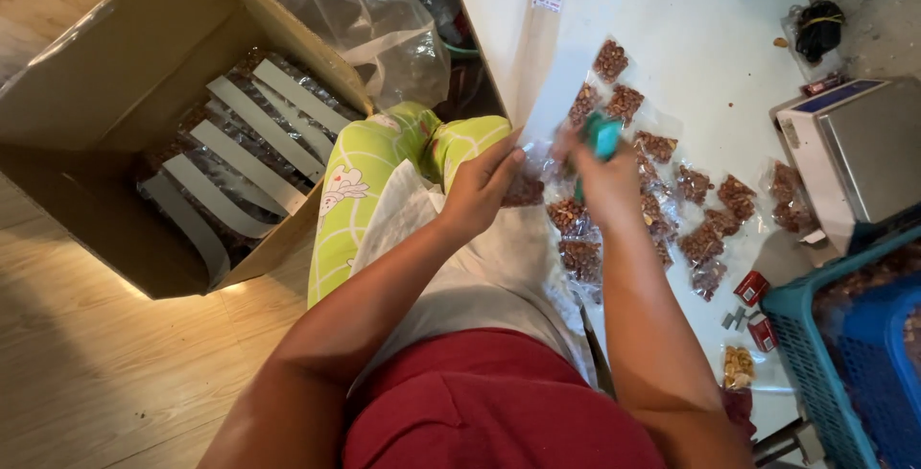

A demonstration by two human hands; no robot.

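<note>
My left hand (pixel 480 186) pinches a small clear bag of brown nuts (pixel 526 186) at the edge of the white table (pixel 691 9). My right hand (pixel 602 176) grips a teal stapler (pixel 602 135) right beside that bag, its jaws by the bag's top. Several more small bags of nuts (pixel 705 239) lie spread on the table just beyond my hands. A long clear card strip (pixel 539 42) lies on the table to the far left.
An open cardboard box (pixel 115 95) on the wooden floor holds rows of nut bags on white strips. A scale (pixel 859 152) and a blue basket (pixel 844 354) stand at the right. A big clear plastic bag (pixel 374 18) lies behind the box.
</note>
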